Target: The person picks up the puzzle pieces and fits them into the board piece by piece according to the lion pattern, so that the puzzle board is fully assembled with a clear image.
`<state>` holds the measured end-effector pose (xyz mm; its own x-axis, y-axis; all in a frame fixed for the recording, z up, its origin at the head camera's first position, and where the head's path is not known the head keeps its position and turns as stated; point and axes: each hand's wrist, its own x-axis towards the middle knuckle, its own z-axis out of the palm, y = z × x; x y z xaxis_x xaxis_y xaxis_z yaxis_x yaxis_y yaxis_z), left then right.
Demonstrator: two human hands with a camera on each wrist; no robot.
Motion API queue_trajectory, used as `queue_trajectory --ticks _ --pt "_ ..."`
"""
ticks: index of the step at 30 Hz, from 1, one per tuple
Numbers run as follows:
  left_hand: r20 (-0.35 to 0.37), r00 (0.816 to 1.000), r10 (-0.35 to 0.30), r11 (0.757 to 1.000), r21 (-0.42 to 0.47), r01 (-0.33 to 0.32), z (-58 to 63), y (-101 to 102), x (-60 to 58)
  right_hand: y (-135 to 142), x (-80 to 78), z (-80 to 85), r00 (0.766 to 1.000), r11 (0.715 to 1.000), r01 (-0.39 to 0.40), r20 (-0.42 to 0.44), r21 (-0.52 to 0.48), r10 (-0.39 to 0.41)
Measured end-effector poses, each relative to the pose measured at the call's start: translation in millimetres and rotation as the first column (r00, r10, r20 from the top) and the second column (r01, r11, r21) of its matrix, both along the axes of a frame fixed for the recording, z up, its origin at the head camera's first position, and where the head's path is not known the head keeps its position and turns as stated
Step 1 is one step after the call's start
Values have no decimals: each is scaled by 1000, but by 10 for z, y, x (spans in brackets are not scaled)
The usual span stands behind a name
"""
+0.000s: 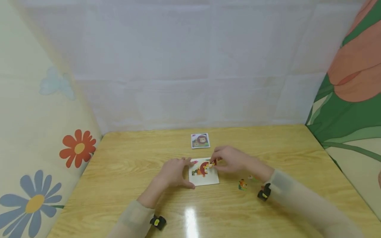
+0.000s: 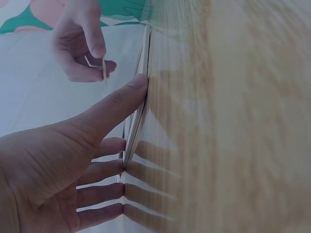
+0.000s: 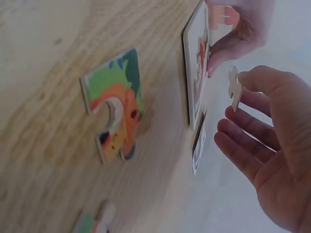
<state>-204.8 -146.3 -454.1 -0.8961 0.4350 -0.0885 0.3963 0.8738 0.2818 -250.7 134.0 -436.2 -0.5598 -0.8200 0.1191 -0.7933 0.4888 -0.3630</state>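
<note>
While my right hand (image 1: 230,159) pinches: one puzzle piece (image 3: 235,91), off the board (image 1: 205,180), near its far right corner.
Left hand (image 1: 174,172): fingers outstretched, touching the board's left edge.
Board: on the table (image 1: 125,158), nearer me than the lion card (image 1: 200,140).

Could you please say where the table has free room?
The table is bare left of the left grip and right of the picture card, behind the right forearm. It is crowded around the puzzle board, right grip and loose pieces.
</note>
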Motion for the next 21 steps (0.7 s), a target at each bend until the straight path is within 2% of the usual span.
queue_trajectory --ticks 8,21 --pt "-7 1000 -6 1000 11 6 -3 -16 5 -86 42 -98 999 997 24 26 77 -26" --pt "2 1000 -4 1000 9 4 -1 -14 7 -164 116 -149 997 987 20 -76 158 -8"
